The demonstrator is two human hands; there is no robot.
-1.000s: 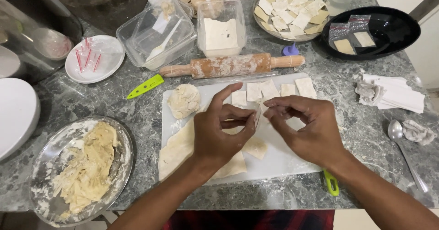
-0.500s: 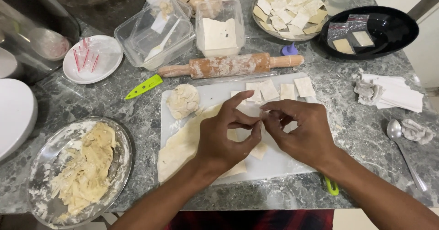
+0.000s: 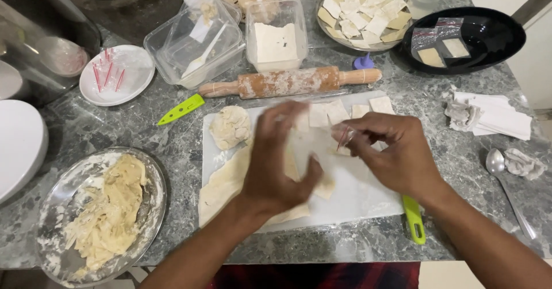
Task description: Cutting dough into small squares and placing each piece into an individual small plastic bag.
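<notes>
Board (image 3: 368,197): white, lying under my hands. Dough sheet (image 3: 230,177): pale, thin, floured, beneath my left hand (image 3: 279,162), whose fingers are blurred, so I cannot tell their state. Right hand (image 3: 397,151): fingertips (image 3: 352,135) pinching a small dough square (image 3: 344,142), just right of the left fingers.

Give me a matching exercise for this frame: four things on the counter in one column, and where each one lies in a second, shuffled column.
Things:
1. rolling pin
2. dough ball
3. metal spoon
4. black bowl

Places:
A. far right corner of the counter, with flat dough squares inside
B. on the white cutting board, at its far left corner
C. on the counter just beyond the cutting board, lying crosswise
D. on the counter to the right of the right hand

Pairs: 1-C, 2-B, 3-D, 4-A
</notes>
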